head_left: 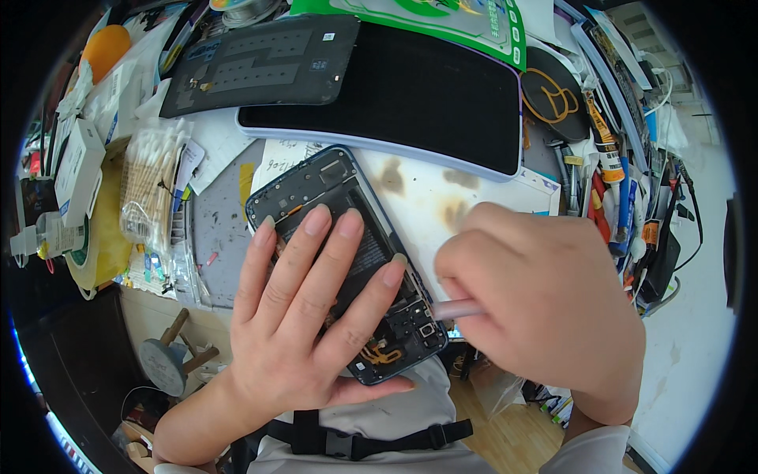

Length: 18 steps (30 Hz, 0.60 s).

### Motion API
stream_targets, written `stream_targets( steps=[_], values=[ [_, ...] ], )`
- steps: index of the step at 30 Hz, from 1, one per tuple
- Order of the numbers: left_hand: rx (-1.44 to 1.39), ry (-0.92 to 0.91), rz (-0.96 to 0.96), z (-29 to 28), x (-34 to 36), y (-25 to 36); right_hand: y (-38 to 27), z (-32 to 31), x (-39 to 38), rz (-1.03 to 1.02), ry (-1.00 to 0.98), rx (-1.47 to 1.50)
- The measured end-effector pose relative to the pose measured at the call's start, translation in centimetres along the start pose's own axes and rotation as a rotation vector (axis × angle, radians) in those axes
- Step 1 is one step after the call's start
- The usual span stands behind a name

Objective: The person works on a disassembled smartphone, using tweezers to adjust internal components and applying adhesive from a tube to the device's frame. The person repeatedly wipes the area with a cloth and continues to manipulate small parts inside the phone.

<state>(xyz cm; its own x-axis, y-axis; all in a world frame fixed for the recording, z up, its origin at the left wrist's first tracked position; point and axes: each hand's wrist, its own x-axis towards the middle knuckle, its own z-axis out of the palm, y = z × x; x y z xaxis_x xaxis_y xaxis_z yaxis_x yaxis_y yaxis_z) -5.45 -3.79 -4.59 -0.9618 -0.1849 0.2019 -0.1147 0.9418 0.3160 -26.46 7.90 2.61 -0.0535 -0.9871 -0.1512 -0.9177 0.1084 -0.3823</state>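
Note:
An opened smartphone point(367, 254) lies at a slant before me, its battery, circuit parts and orange flex cable exposed. My left hand point(304, 316) rests flat across it, fingers spread from one long side to the other, with the thumb by the lower edge. A thin pinkish rod-shaped tool point(459, 309) is gripped in my closed right hand point(545, 292). The tool's near end meets the phone's right side, close to the camera module; its tip is too small to make out. My palm and fingers cover much of the phone's interior.
Behind lie a large black-screened device point(426, 95) and a detached dark back panel point(260, 67) overlapping it. Bagged cotton swabs point(150, 178) and a white box point(79, 170) stand left. Tubes and tools point(604, 150) crowd the right. A stool point(167, 363) is below the table's left.

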Motion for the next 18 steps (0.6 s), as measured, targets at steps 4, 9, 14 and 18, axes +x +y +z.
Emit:
stream_targets(
  steps=[4, 9, 14, 18],
  values=[
    [0.002, -0.016, -0.006, 0.0, -0.1, 0.0, 1.2, -1.0, -1.6, 0.11, 0.039, 0.161],
    [-0.015, 0.017, -0.025, 0.1, 0.0, 0.2, 1.5, -0.3, -3.9, 0.197, 0.431, 0.378],
    [-0.034, -0.066, -0.03, -1.2, 0.4, 0.1, 0.3, -0.1, -6.3, 0.458, 0.507, 0.603],
    [-0.042, -0.154, 0.013, -2.1, 0.7, -0.7, -0.2, 2.4, -7.1, 0.216, 0.782, 0.801]
  ],
)
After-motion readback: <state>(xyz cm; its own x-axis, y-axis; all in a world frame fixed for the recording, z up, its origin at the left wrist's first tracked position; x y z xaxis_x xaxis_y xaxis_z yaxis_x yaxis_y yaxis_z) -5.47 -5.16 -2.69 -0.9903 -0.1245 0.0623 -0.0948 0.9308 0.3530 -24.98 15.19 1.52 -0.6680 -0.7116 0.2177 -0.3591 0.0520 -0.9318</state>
